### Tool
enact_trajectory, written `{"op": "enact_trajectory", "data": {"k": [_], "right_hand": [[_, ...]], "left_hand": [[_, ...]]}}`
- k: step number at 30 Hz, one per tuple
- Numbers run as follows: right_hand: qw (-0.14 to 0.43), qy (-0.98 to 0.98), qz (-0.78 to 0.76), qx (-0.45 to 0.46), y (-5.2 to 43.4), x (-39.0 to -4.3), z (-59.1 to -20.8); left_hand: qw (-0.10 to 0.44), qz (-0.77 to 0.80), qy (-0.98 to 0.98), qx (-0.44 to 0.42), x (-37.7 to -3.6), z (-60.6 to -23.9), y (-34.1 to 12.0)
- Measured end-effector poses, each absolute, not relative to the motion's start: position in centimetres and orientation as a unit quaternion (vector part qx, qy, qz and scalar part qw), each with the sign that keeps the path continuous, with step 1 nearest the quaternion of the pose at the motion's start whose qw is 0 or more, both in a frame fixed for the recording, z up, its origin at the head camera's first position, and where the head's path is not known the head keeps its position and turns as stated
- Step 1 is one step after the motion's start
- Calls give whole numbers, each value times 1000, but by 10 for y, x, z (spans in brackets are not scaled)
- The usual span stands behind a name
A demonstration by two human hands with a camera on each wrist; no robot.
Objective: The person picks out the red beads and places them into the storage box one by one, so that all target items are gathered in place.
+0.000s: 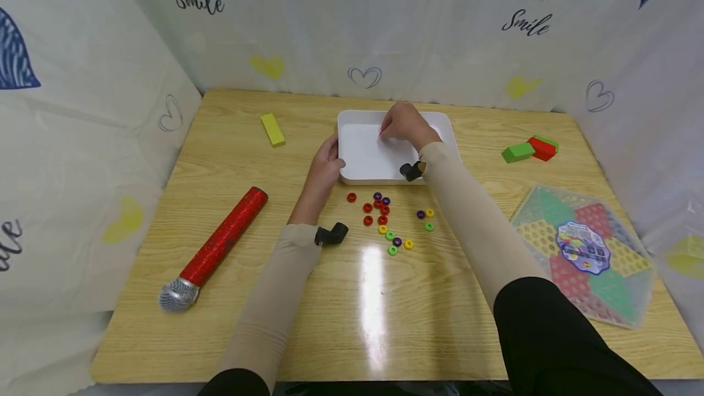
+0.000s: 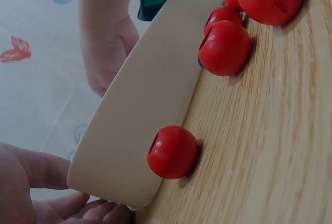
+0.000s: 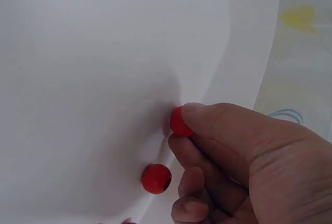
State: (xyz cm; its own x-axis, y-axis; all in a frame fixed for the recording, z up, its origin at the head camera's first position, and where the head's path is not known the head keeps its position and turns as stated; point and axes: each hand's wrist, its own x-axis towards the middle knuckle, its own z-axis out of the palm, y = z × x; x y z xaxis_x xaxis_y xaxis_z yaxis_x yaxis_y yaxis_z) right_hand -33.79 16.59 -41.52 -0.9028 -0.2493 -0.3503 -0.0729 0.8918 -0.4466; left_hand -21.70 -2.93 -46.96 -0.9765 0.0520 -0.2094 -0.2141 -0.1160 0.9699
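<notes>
A white rectangular tray (image 1: 367, 161) lies toward the back of the wooden table. My left hand (image 1: 321, 173) grips its left side, thumb at the rim and fingers curled at the corner. Inside the tray, my right hand (image 1: 406, 124) pinches a red bead (image 3: 179, 122) between thumb and forefinger, close to the tray's wall. Another red bead (image 3: 155, 179) rests on the tray floor beside those fingers, and a third shows partly at the bottom edge of the right wrist view. Several red, purple, yellow and green beads (image 1: 382, 220) are scattered in front of the tray; one red bead (image 2: 173, 152) sits near its front wall.
On the left lies a red glittery microphone (image 1: 222, 240), with a yellow block (image 1: 272, 130) farther back. Green and red blocks (image 1: 517, 152) stand at the right, behind a clear plastic case (image 1: 627, 292) with coloured sections. A white printed sheet (image 1: 308, 35) hangs around the table.
</notes>
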Motion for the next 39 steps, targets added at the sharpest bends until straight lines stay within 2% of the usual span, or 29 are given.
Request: {"op": "enact_trajectory", "data": {"k": [11,19,24,32,39], "right_hand": [[207,951,-218,-71,172,-329,-396],[131,943,-284,-111,193,-297,-359],[95,933,-316,-141,203,-266,-350],[84,907,-364,-196,212,-206,-371],[117,904,-362,-193,210,-169,-416]], "left_hand": [[88,742,662,-56,-216,-470,-28],[92,737,667,-60,-217,-472,-27],[86,740,665,-58,-217,-469,-28],[83,734,672,-55,-220,-465,-28],[87,741,664,-52,-217,-468,-27]]}}
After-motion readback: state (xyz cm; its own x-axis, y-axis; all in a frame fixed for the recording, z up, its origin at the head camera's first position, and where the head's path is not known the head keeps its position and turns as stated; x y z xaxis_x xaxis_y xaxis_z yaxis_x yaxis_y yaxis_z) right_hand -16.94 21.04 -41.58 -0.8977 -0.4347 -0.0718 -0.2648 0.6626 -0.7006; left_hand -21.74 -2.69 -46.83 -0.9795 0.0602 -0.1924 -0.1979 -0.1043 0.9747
